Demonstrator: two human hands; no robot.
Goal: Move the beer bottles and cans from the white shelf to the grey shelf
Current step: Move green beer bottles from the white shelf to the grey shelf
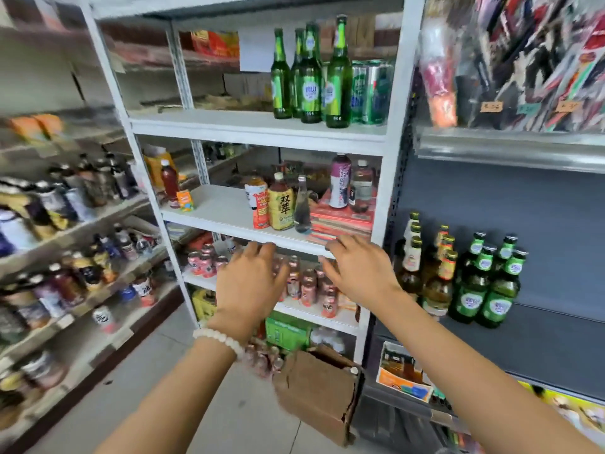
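Observation:
Several green beer bottles (pixel 311 77) stand on the upper board of the white shelf (pixel 255 126), with green cans (pixel 371 93) to their right. On the grey shelf (pixel 556 322) at the right stand several green bottles (pixel 484 283) and amber bottles (pixel 425 270). My left hand (pixel 250 280) and my right hand (pixel 357 270) are both raised in front of the white shelf's lower boards, fingers loose, holding nothing. Both hands are well below the beer bottles on the white shelf.
The middle white board carries tea bottles (pixel 281 204) and a stack of red boxes (pixel 343 217). Pink drink bottles (pixel 307 286) fill the board below. A torn cardboard box (pixel 320 388) sits on the floor. Wooden shelves of goods (pixel 65 224) line the left.

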